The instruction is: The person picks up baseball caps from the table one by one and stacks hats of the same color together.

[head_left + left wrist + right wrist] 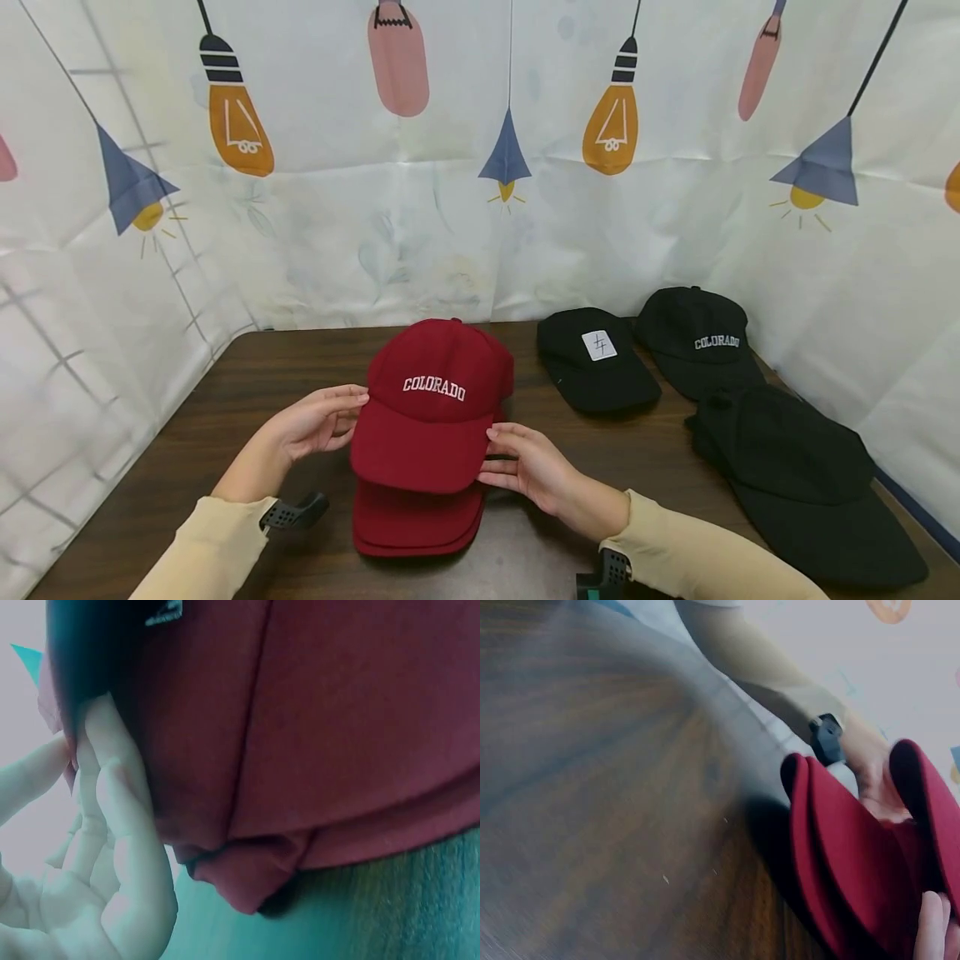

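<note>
Head view, backdrop: we face a white curtain [420, 233] printed with lamps and bulbs, hung around the far and side edges of the table.
Table: dark wooden table [247, 392]; everything we see rests on it.
Black caps: three lie to our right, well apart from our hands: a large black cap [802, 483] nearest, a black Colorado cap [697, 337] behind it, and a black cap with a white label [596, 358] just beside that one.
Red stack: more red caps [416, 521] lie under the top one, brims pointing toward us.
Red Colorado cap: the red Colorado cap [435, 400] sits atop the stack at the table's middle, between both hands.
Left hand: our left hand [318, 421] touches the cap's left side; in the left wrist view its fingers [112, 787] press flat against the fabric.
Right hand: our right hand [528, 467] pinches the brim's right edge, fingers curled on it.
</note>
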A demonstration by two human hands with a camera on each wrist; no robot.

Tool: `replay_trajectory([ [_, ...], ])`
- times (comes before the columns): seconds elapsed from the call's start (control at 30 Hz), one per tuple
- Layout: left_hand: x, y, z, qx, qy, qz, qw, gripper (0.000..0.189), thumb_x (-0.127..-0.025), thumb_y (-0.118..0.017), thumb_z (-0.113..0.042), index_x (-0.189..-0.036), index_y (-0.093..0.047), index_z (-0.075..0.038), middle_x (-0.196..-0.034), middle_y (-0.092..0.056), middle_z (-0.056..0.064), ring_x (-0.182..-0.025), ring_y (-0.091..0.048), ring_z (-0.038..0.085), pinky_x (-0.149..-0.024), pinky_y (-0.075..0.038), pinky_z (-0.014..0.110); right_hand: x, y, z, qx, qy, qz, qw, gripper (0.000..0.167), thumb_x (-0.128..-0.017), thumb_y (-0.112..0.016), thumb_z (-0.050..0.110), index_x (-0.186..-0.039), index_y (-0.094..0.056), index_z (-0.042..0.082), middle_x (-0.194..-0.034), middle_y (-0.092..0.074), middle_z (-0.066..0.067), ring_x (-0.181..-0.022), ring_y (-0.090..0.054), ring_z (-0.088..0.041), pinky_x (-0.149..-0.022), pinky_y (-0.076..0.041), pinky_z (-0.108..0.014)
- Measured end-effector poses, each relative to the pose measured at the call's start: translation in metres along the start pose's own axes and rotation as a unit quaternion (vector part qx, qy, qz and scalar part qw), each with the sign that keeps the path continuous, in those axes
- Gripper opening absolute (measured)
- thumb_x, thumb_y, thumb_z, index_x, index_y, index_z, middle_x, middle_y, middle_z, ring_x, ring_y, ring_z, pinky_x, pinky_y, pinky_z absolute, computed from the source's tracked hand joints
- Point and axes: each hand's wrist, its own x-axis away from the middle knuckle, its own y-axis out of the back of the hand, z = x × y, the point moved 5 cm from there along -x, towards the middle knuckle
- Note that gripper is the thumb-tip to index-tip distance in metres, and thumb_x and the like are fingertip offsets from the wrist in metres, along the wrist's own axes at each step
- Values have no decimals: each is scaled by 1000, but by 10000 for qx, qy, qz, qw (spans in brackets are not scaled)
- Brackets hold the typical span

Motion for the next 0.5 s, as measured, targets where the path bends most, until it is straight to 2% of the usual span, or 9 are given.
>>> replay_trajectory([
  [0.17,3,4,5,-117,145,-15,9998,24,-109,-46,-10,-103,-66,-19,-96,-71,-4,-85,-70,9,-74,-57,21,-7,3,0,162,-8,34,9999,14,-105,-55,17,-114,-55,6,-94,-62,-7,-78,-70,-18,-83,-60,-39],
  [0.5,4,10,10,-461,405,107,9981,18,-108,-49,-10,-102,-65,-18,-94,-71,-1,-81,-68,9,-74,-57,21,-20,10,9,370,98,20,9993,11,-105,-55,15,-113,-57,8,-93,-62,-5,-80,-69,-16,-81,-60,-36],
])
